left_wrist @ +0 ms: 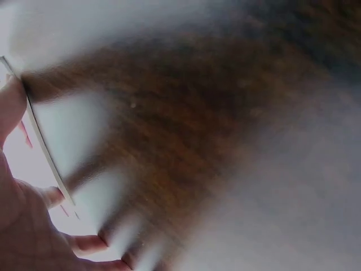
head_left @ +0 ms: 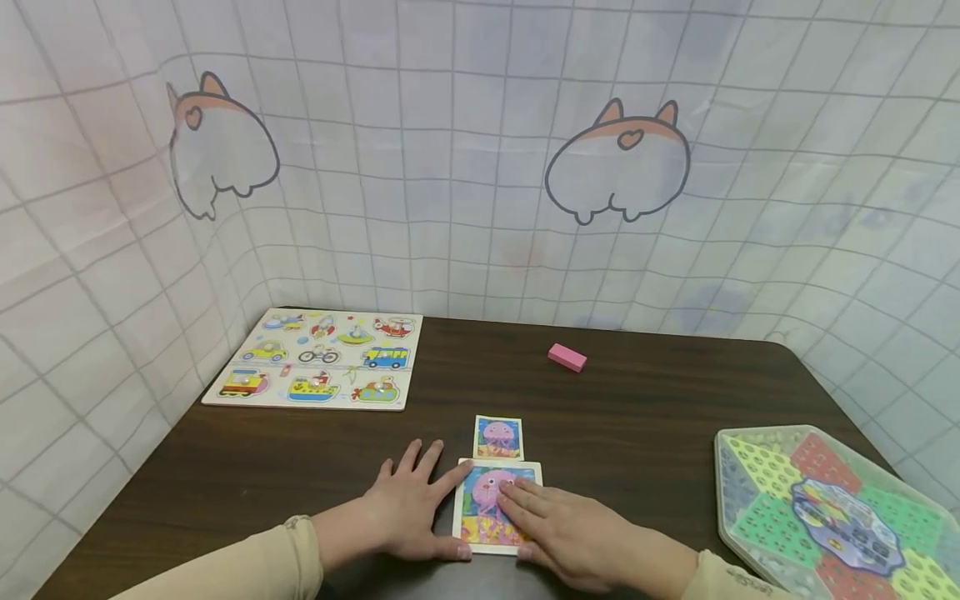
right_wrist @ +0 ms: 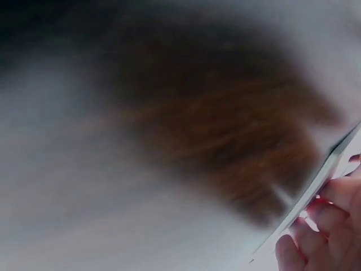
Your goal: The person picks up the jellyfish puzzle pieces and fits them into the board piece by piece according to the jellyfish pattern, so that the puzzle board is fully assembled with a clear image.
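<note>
A square puzzle board (head_left: 476, 533) with a pink jellyfish picture lies flat on the dark table, near its front edge. Spread wide at the board's left side, my left hand (head_left: 408, 508) has its thumb at the lower left corner and its index finger at the upper left one. Across the right part of the picture lies my right hand (head_left: 570, 533), its straight fingers resting on the jellyfish and covering part of it. A small card (head_left: 498, 437) with a matching jellyfish sits just beyond the board's top edge. Both wrist views show the board's pale edge (left_wrist: 48, 152) beside the fingers.
At the back left lies a white peg puzzle (head_left: 352, 379) with vehicle pictures. A pink block (head_left: 567, 357) is farther back, right of centre. On the right stands a clear plastic box (head_left: 832, 508) with a colourful star board. A grid-patterned curtain (head_left: 480, 167) surrounds the table.
</note>
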The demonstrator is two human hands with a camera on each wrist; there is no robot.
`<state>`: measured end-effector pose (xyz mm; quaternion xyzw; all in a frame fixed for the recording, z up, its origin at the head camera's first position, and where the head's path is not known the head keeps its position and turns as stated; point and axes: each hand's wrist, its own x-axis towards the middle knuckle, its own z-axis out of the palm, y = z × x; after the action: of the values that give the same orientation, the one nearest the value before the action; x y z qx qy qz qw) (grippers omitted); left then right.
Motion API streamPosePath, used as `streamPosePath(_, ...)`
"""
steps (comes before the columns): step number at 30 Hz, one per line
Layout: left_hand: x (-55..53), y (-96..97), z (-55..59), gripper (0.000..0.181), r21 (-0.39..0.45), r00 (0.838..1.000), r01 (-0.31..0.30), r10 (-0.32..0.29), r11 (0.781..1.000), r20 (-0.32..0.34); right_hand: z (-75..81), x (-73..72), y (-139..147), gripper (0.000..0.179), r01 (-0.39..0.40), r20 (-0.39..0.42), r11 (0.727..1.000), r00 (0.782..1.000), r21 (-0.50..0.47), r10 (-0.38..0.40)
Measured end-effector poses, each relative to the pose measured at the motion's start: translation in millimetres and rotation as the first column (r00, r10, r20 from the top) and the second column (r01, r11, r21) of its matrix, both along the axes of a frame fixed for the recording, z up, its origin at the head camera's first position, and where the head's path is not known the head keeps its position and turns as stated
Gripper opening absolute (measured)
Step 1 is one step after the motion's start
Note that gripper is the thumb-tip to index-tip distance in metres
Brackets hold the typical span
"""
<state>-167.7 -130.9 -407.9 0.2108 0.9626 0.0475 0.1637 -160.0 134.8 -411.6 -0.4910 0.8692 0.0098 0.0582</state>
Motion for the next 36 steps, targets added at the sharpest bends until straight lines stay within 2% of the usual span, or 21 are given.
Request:
streamPosePath(6,-1.2,-0.7,2.1,0.097,0.099,0.999,-0.032,0.028,0.995,0.036,2.8,0.6,-3.2,0.062,0.015,-0.001,0.999,1.000,0.039,-0.015)
streamPosePath(10,-3.9,-1.5,1.9,0.082,0.208,0.997,-0.075,0.066,0.975,0.048,5.8,-0.2,-5.0,0.059,0.023,0.013,0.999,1.000,0.037,-0.024)
streamPosePath(12,-4.6,-1.8,1.7,0.075,0.255,0.996,-0.087,0.080,0.963,0.036,6.9,-0.8,-5.9,0.058,0.027,0.017,0.999,0.999,0.037,-0.027)
streamPosePath(14,-3.5,-1.6,1.7,0.074,0.257,0.999,-0.048,0.051,0.965,-0.006,7.3,-1.3,-6.4,0.057,0.025,0.015,0.999,1.000,0.034,-0.025)
streamPosePath(16,0.2,0.1,1.7,0.076,0.218,0.996,0.056,-0.041,0.974,-0.074,7.6,-1.6,-7.2,0.055,0.023,0.015,0.999,1.000,0.033,-0.024)
streamPosePath(17,3.1,1.7,1.8,0.077,0.179,0.988,0.123,-0.104,0.976,-0.113,7.7,-1.6,-7.5,0.055,0.021,0.015,0.999,1.000,0.031,-0.021)
streamPosePath(18,6.6,3.7,1.7,0.078,0.128,0.974,0.191,-0.171,0.973,-0.150,7.8,-1.5,-7.8,0.055,0.018,0.013,0.999,1.000,0.030,-0.019)
streamPosePath(20,14.1,8.4,1.7,0.078,0.034,0.937,0.301,-0.289,0.953,-0.194,7.9,-0.9,-7.7,0.055,0.016,0.011,1.000,1.000,0.027,-0.017)
streamPosePath(22,20.4,12.8,1.3,0.077,-0.035,0.910,0.360,-0.359,0.932,-0.206,7.1,-0.1,-6.7,0.057,0.022,0.013,1.000,1.000,0.022,-0.022)
streamPosePath(23,22.8,14.6,1.0,0.076,-0.067,0.903,0.370,-0.376,0.926,-0.209,6.7,0.3,-6.3,0.058,0.025,0.015,0.999,1.000,0.020,-0.026)
streamPosePath(25,25.6,17.0,0.9,0.076,-0.107,0.897,0.375,-0.390,0.921,-0.207,5.2,1.4,-5.2,0.059,0.028,0.012,1.000,1.000,0.012,-0.028)
streamPosePath(31,25.2,18.2,0.8,0.075,-0.187,0.868,0.392,-0.430,0.901,-0.248,1.1,4.1,-2.4,0.063,0.013,-0.014,1.000,1.000,-0.003,-0.013)
streamPosePath(36,23.7,18.5,0.5,0.072,-0.211,0.846,0.411,-0.458,0.887,-0.272,4.0,1.3,1.2,0.064,0.036,0.060,0.999,0.998,0.008,-0.036)
